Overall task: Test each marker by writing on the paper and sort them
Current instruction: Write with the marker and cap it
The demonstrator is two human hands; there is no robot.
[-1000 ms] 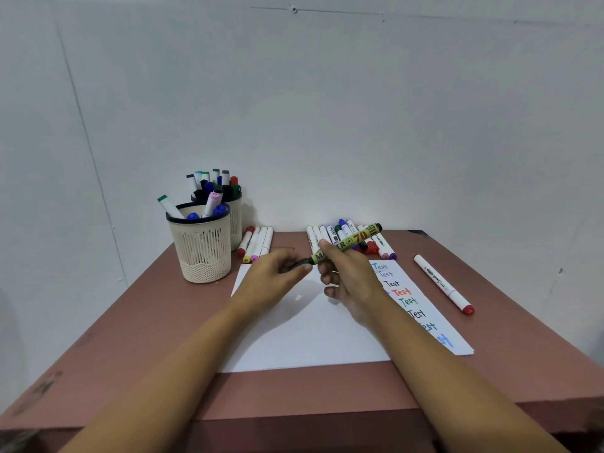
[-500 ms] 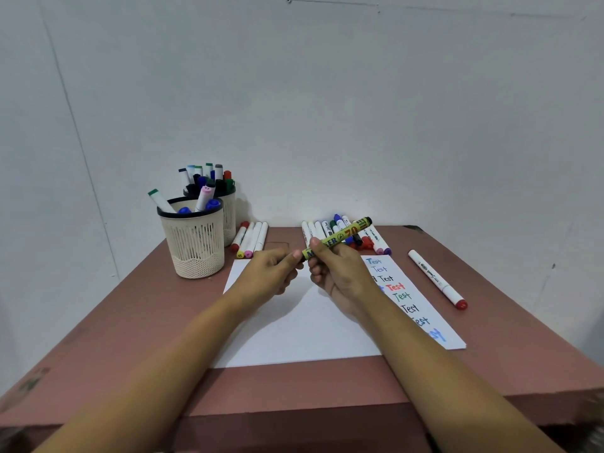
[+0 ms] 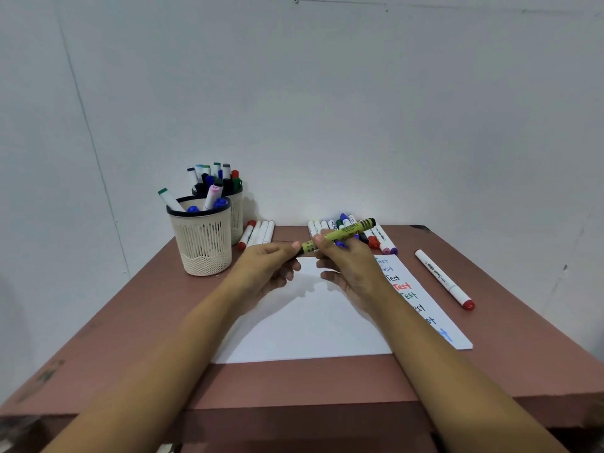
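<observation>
Near the far left corner of the table (image 3: 130, 322): a cream mesh cup (image 3: 203, 243) with a dark rim, upright, holding a green-capped marker (image 3: 168, 199) that leans out to the left, a pink-capped marker (image 3: 214, 194) and two blue caps low inside. Just behind it, a second mesh cup (image 3: 237, 217), crowded with upright markers capped in blue, green, grey, red and black.

Beside that cup, along the far edge, a short row of white markers (image 3: 258, 235) lying side by side, the leftmost with a red cap.

Over the far part of the paper (image 3: 310, 322), left hand (image 3: 264, 269) curled, thumb and fingers pinching the dark left end of the green marker (image 3: 340, 235). Held off the table, tilted, right end higher and toward the far edge. Black print along the barrel, too blurred to read. Right hand (image 3: 349, 266) wrapped round the middle of the barrel, thumb on top.

Behind the hands at the far edge, a loose pile of markers (image 3: 380, 240), mostly white, with blue, green, red, pink and purple caps.

Down the right edge of the paper, a column of the word "Test" (image 3: 402, 286) in blue, black, red and green, the lower lines partly hidden by the forearm.

Right of the paper and apart from it, a lone red-capped marker (image 3: 444, 279), white, cap toward the near side. Small print on it unreadable.
</observation>
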